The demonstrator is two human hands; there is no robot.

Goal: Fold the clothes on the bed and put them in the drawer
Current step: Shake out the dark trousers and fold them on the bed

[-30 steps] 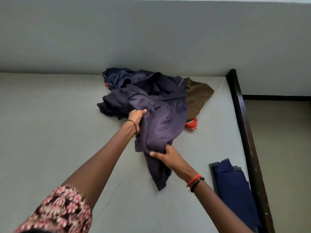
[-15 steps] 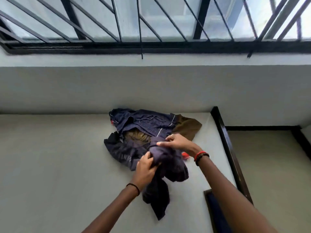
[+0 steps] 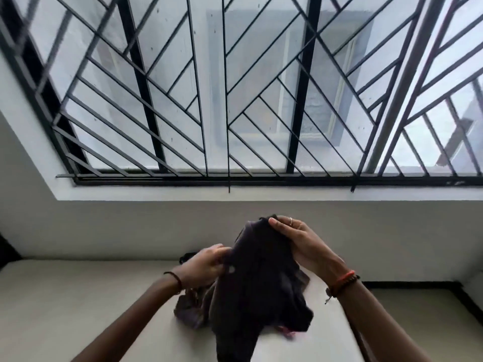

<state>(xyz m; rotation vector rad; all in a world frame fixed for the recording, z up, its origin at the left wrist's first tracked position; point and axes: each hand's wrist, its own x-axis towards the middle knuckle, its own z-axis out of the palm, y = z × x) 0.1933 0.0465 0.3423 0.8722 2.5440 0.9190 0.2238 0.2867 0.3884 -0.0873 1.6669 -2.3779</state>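
The garment (image 3: 261,278) hangs over the bed (image 3: 78,296), with the left hand (image 3: 203,265) at its left edge, the right hand (image 3: 295,239) higher at its top, a heap of clothes (image 3: 190,307) on the bed beneath, and the window (image 3: 235,100) behind.

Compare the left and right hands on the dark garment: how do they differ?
The right hand grips the dark garment at its top, higher; the left hand pinches its side, lower. Right wrist wears orange and dark bands, left a single dark band. Both hold the same garment.

place: home bedroom | cues: bed (image 3: 78,296), clothes (image 3: 261,283), barred window (image 3: 235,100)
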